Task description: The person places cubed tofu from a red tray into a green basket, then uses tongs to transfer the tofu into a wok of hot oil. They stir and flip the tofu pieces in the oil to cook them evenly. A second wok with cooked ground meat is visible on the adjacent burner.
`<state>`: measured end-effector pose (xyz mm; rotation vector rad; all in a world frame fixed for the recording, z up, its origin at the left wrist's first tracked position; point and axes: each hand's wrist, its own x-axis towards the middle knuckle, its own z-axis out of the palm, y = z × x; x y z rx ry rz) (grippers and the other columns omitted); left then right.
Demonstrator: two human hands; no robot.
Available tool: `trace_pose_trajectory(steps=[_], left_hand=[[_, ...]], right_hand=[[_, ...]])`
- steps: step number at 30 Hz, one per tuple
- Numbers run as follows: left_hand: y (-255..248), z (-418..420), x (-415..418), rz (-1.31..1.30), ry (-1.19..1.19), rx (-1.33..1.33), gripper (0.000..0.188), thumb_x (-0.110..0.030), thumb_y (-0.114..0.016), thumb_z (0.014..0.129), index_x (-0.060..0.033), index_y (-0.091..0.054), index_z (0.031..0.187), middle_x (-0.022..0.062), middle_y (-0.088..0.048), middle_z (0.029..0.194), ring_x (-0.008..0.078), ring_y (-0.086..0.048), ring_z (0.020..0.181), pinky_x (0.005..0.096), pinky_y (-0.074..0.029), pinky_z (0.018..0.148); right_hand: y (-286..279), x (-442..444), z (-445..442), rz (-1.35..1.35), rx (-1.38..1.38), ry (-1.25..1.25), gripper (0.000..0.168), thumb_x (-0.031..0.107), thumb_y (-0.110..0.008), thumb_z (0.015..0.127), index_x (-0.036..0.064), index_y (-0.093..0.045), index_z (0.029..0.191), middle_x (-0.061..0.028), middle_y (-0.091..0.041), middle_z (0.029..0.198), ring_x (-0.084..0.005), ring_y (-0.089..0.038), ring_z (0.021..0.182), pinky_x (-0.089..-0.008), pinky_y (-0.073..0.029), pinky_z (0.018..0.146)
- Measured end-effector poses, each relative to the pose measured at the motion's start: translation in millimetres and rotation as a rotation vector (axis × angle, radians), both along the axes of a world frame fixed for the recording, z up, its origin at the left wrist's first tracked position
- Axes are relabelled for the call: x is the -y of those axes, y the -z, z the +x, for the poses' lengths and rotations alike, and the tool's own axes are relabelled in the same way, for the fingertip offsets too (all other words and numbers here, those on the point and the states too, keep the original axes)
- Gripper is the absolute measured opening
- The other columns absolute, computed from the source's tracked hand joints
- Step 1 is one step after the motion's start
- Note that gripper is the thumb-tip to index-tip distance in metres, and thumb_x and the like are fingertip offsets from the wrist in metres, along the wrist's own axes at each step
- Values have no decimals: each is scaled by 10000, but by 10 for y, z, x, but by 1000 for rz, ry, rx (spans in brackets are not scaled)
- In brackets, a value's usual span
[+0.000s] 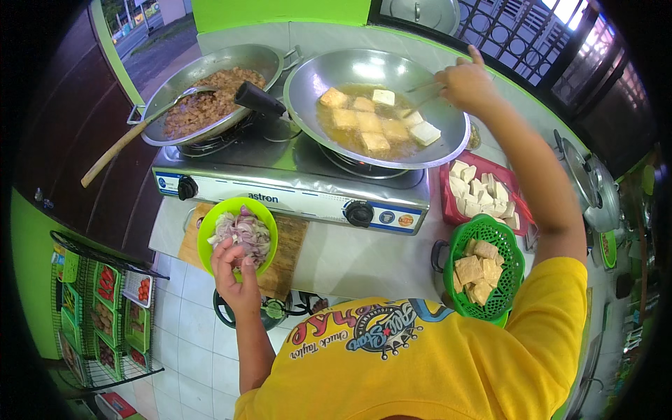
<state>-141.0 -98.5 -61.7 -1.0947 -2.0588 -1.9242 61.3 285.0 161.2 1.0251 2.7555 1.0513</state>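
In the right-hand wok [378,68], several tofu pieces [368,122] lie in bubbling oil, some golden and some white. My right hand [464,83] is over the wok's right rim, closed on metal tongs [422,97] whose tips are at the pieces near the right side. My left hand [235,270], fingers apart and slightly curled, is over the near edge of a lime-green bowl [203,231] of sliced red onions [247,233]. The bowl stands on a wooden cutting board [294,236]. Whether the fingers touch the onions is unclear.
Left on the two-burner gas stove [294,199], a wok [265,55] holds browned diced food and a wooden-handled ladle [118,147]. A black handle [260,100] juts between the woks. At right are a red tray [449,210] of white tofu and a green colander [514,262] of fried tofu.
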Motion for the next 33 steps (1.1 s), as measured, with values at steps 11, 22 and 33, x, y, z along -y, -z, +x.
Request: trace_pose_trajectory(steps=[11,22,33], left_hand=[[-75,43,-123,16,77,9,202,1,-576,765,-27,-572,964,122,-501,1155,142,-513,866,250,-439,727],[-72,68,-45,6,34,21,200,9,-575,759,-31,-580,955,119,-518,1142,155,-518,886,253,-437,736],[-46,79,-67,10,40,4,223,23,-567,747,-35,-580,962,111,-519,1144,154,-520,887,245,-436,722]], right_hand=[[-249,310,477,-84,84,-91,264,178,-685,698,180,-673,962,-39,-642,801,-239,-548,959,-517,-167,1088],[-86,56,432,4,94,-148,272,230,-691,697,200,-665,966,-8,-635,837,-211,-544,951,-524,-168,1085],[-215,99,589,-6,126,-243,295,196,-675,703,196,-647,997,-4,-623,855,-213,-536,962,-474,-267,1054]])
